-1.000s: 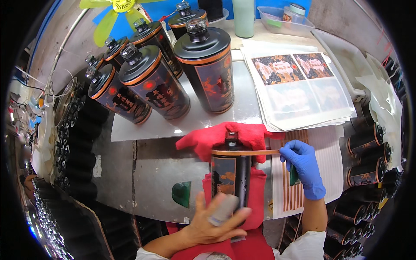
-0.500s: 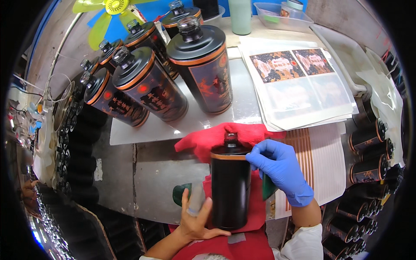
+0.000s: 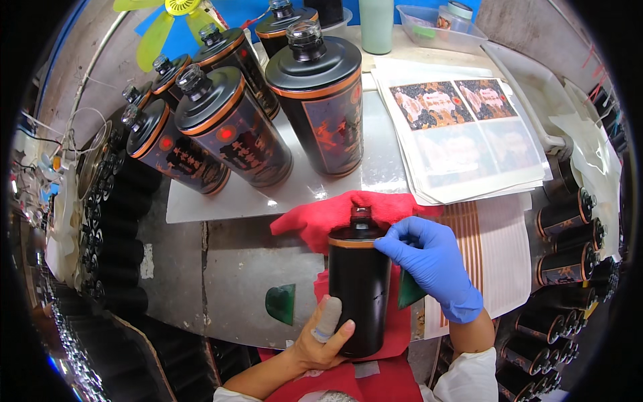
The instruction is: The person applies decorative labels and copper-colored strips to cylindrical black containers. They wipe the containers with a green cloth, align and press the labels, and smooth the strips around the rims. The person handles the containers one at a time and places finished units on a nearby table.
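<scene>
A black bottle (image 3: 358, 295) with a clear neck and an orange band (image 3: 353, 244) round its shoulder stands tilted over the red cloth. My left hand (image 3: 321, 340), bare with a pale cover on one finger, grips its lower left side. My right hand (image 3: 429, 264), in a blue glove, has thumb and forefinger pinched against the right end of the band. A green scraper (image 3: 409, 290) shows below the glove, held by the other fingers, which are partly hidden. Another green scraper (image 3: 280, 303) lies on the grey table left of the bottle.
Several labelled black bottles (image 3: 321, 107) stand on a white board (image 3: 375, 161) at the back left. Printed label sheets (image 3: 462, 134) are stacked at the right, above a sheet of orange strips (image 3: 472, 248). More bottles line both sides. A yellow-green fan (image 3: 179, 8) is behind.
My left hand has moved up and closed round the bottle's lower side, uncovering the scraper on the table. The bottle has shifted slightly right; my right fingertips remain at its band.
</scene>
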The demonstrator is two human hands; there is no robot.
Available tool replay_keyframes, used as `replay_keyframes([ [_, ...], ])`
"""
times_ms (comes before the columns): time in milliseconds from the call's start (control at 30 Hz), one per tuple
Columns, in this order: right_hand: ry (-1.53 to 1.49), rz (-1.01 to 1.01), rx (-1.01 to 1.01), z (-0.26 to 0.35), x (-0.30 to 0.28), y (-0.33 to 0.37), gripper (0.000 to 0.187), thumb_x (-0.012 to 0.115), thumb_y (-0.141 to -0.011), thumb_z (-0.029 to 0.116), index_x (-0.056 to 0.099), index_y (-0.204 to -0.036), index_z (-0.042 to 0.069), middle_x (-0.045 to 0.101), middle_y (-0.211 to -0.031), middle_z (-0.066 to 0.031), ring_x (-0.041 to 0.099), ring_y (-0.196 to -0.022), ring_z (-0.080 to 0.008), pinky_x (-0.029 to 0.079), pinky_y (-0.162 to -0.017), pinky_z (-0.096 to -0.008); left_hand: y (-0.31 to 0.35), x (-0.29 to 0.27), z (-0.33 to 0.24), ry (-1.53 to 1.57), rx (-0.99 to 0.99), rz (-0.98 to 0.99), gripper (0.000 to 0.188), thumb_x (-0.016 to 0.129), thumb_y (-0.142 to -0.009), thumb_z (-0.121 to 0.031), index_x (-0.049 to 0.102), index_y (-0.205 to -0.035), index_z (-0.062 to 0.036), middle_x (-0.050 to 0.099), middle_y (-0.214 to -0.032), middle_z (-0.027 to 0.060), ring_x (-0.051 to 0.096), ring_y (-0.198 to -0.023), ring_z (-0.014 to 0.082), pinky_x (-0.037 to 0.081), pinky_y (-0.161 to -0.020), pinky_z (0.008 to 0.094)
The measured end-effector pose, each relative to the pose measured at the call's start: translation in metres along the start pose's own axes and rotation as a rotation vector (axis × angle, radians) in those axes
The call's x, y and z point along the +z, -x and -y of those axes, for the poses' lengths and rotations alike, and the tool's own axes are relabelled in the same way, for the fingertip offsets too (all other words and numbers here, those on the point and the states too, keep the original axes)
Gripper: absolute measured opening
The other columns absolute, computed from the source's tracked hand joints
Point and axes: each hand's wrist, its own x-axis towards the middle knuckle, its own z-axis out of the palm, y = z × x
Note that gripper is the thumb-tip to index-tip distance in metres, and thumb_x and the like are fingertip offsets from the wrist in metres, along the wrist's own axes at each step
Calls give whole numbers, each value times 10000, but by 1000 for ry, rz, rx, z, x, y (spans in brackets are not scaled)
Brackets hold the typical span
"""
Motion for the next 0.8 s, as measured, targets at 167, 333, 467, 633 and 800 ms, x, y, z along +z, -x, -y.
replay_keyframes([
  [167, 64, -29, -24, 3, 2, -1, 205, 725, -790, 195, 650, -810, 5, 569, -657, -3, 481, -594, -35, 419, -547, -202, -24, -16, -32, -114, -112, -47, 763, 727, -684, -537, 481, -1275, -120, 318, -1366, 320, 296, -1288, 471, 148, -1059, 608],
  [333, 81, -59, -2, -3, -3, -3, 204, 729, -784, 190, 646, -791, 4, 575, -662, 0, 493, -604, -35, 423, -552, -200, -46, -13, -35, -366, -70, 170, 602, 670, -751, -509, 558, -1263, -213, 415, -1363, 202, 262, -1326, 391, 39, -1072, 595],
  [467, -103, -80, 44, -15, -17, -2, 173, 724, -782, 160, 636, -801, 12, 577, -675, 11, 516, -615, -44, 426, -564, -201, -12, -11, -10, 33, -126, 23, 721, 697, -735, -503, 482, -1318, -139, 211, -1429, 333, 179, -1355, 428, 17, -1083, 551],
  [633, -331, -203, 127, -36, -36, 2, 158, 652, -840, 190, 602, -808, 44, 551, -647, -1, 474, -494, -52, 364, -461, -188, -38, -31, -4, 378, -268, -268, 693, 669, -818, -284, 347, -1377, -31, 164, -1467, 266, 237, -1344, 351, 78, -1099, 472],
  [800, -736, -110, 408, -83, -51, 13, 394, 536, -897, 480, 579, -857, 90, 530, -639, -3, 453, -481, -98, 378, -477, -250, -119, -35, 10, 592, -530, -538, 728, 604, -825, -11, 186, -1420, 16, 271, -1401, 179, 305, -1290, 231, 201, -1081, 337],
])
